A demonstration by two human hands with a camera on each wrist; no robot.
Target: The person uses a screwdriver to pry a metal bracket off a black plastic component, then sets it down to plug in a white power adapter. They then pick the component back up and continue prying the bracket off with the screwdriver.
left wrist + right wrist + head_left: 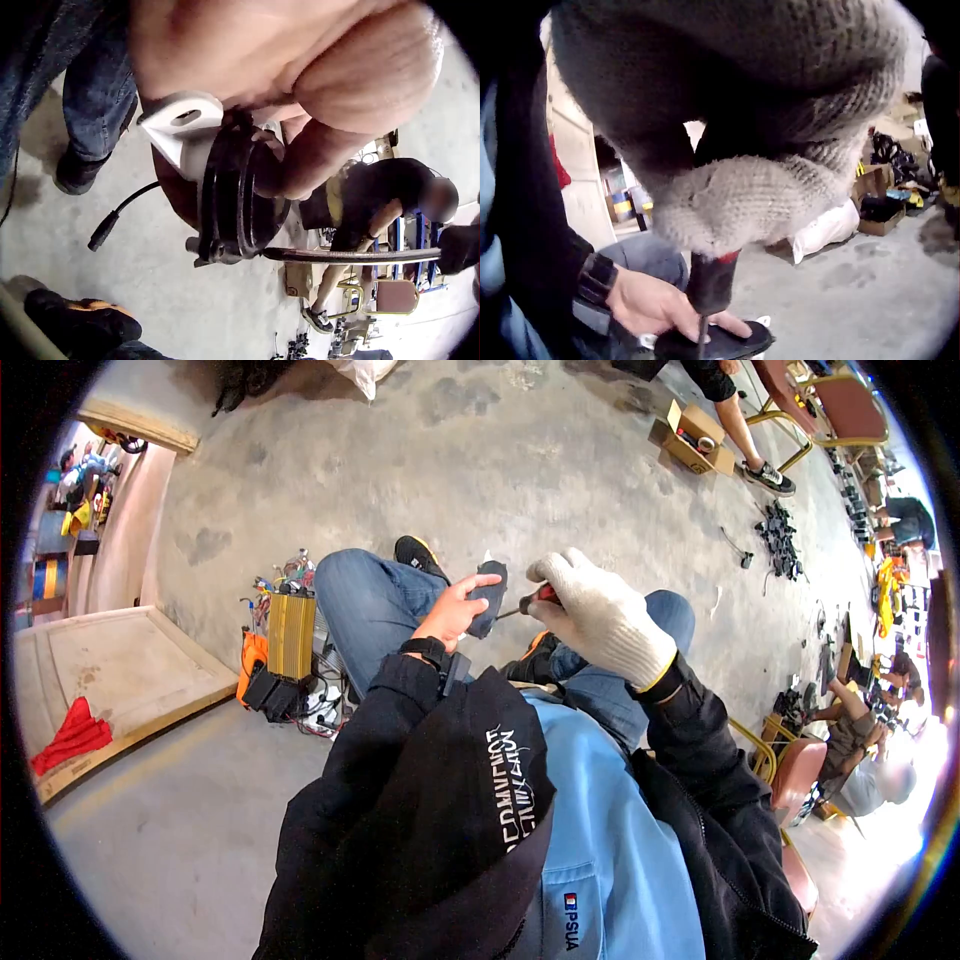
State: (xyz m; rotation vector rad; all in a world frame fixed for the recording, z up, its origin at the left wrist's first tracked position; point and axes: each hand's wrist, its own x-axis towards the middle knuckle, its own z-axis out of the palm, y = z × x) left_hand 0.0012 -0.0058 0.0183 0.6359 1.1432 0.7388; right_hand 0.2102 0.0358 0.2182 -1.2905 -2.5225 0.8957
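Note:
My bare left hand (452, 614) grips a black rounded housing (488, 600) above my lap. In the left wrist view a white bracket (184, 139) with a slot is fixed to that housing (236, 191), and a short black cable with a plug (105, 229) hangs beside it. My right hand (605, 610), in a white knitted glove, holds a screwdriver (543, 596) with a red and black handle. The screwdriver's shaft (352, 256) points at the housing, its tip right at the edge. Gloved fingers hide most of the handle in the right wrist view.
By my left knee lie a gold metal box (291, 637), an orange item (252, 665) and tangled wires. An open cardboard box (690, 450) stands ahead right, near another person's foot. Black parts (780, 540) lie on the concrete floor. A wooden panel (130, 670) with red cloth is at left.

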